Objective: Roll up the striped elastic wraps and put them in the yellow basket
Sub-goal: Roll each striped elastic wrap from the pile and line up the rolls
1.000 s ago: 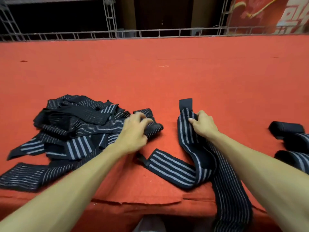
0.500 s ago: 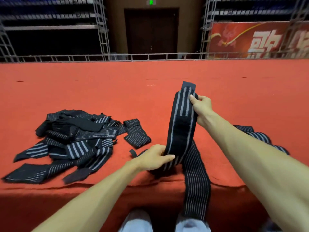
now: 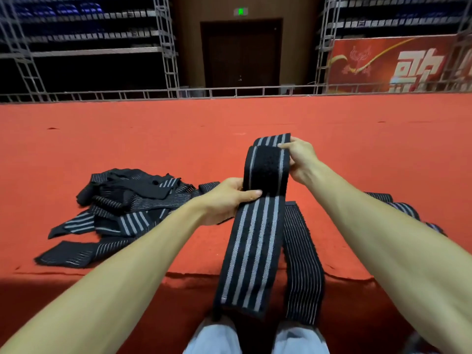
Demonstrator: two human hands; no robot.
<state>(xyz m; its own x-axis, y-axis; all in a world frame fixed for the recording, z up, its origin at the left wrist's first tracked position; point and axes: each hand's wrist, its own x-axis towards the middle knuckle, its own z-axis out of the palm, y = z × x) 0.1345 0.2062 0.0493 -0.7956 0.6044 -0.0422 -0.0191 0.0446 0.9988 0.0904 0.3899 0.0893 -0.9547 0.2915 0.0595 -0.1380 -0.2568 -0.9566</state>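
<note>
Fingers (image 3: 288, 145) of the right hand (image 3: 301, 162) pinch the folded upper end of a striped elastic wrap (image 3: 255, 238), just right of the frame's centre. The left hand (image 3: 222, 199) grips the same wrap lower down at centre frame, its thumb laid across the front and its other fingers hidden behind the band. Between the two hands the wrap shows a plain black patch. Below the left hand it hangs down past the near edge of the red surface (image 3: 255, 116), black with broad grey stripes. Just to its right, a thin-striped strip (image 3: 302, 264) also hangs over that edge. A loose pile of wraps (image 3: 127, 203) lies on the surface at the left of the frame. More wraps (image 3: 404, 208) show behind the right forearm at the right.
</note>
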